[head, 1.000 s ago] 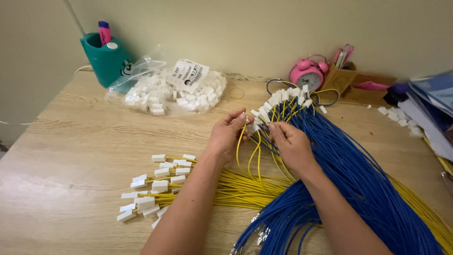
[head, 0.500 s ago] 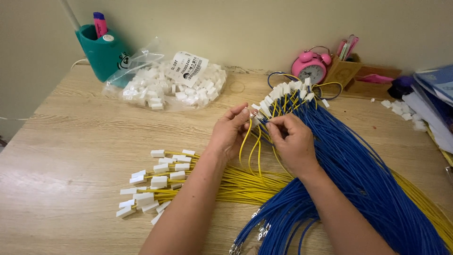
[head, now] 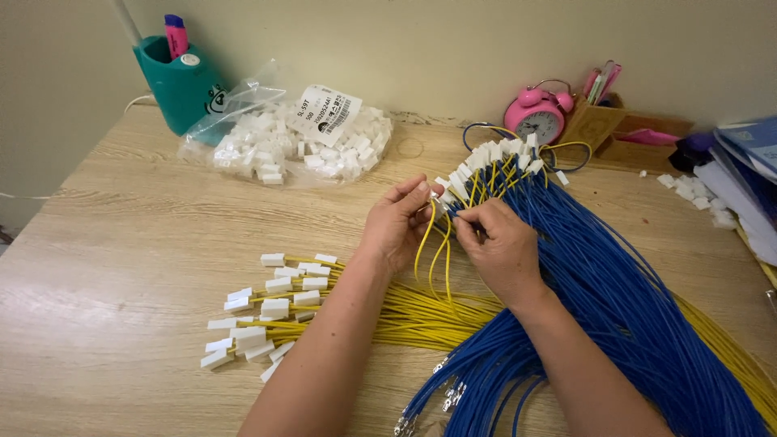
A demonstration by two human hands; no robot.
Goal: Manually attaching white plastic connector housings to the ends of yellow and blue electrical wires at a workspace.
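Two hands (head: 453,235) pinching yellow wires (head: 433,243), clear connector bag (head: 299,142) white-labelled behind

The thick bundle of blue insulated wires (head: 615,307) runs off the frame at five o'clock. What the left hand (head: 398,228) and right hand (head: 498,247) pinch between fingertips is too small to tell. Both forearms are cut off at six o'clock.
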